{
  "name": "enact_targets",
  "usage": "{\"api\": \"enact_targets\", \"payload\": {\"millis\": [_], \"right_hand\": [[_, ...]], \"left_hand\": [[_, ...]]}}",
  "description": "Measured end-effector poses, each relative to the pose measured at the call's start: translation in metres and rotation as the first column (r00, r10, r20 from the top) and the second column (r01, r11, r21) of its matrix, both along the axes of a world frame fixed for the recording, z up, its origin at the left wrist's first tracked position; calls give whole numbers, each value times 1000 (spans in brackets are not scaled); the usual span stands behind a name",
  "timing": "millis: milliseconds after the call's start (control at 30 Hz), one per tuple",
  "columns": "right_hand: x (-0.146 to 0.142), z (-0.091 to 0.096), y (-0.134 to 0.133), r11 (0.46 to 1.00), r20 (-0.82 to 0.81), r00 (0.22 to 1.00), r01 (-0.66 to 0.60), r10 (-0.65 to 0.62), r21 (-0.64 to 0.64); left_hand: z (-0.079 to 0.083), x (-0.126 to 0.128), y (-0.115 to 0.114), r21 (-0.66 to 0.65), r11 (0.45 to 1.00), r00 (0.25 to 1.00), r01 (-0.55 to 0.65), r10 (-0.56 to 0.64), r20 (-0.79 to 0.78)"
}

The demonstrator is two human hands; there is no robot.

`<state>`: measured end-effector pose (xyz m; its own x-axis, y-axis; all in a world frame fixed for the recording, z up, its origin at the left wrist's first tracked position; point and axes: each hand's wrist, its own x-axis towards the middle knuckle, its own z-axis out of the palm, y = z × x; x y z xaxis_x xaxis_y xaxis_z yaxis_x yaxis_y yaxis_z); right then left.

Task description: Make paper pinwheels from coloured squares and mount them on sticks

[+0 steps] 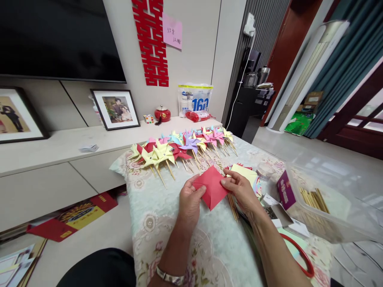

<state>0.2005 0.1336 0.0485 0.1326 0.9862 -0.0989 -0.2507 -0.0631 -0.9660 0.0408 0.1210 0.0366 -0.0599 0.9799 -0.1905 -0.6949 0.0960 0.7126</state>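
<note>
A red square of paper (213, 187), turned corner-up and with slits running in from its corners, is held over the table. My left hand (191, 199) pinches its left corner, thumb on top. At the right corner, my right hand (239, 187) grips it between thumb and fingers. Just behind my right hand lies a stack of coloured paper squares (243, 172), pale yellow on top. Thin wooden sticks (232, 208) lie partly under my right hand. Beyond my hands, several finished paper pinwheels (163, 153) on sticks rest in a row.
A clear plastic box (317, 215) with wooden sticks (314, 199) stands at right. Near it are a small open carton (279, 215) and a red handle loop (305, 259). A flowered cloth (155, 223) covers the table. Behind runs a white cabinet (98, 155) with a framed photo (116, 109).
</note>
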Motion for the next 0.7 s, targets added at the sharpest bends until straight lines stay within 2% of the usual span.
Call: {"api": "enact_targets", "payload": {"millis": [167,300,433,700], "right_hand": [[-4,1,1,1000,-45,999,0,0,7],[-5,2,2,1000,-52,999,12,-10,28],[-5,1,1,999,-49,999,-12,14,41],[-4,-1,0,998,-13,999,-45,45,44]], "left_hand": [[-3,3,0,5,1000,999,-19,19,51],[0,8,-4,29,998,997,62,-64,51],[0,13,-6,24,997,997,74,-74,11],[-9,13,-2,-10,1000,992,20,-21,-123]]}}
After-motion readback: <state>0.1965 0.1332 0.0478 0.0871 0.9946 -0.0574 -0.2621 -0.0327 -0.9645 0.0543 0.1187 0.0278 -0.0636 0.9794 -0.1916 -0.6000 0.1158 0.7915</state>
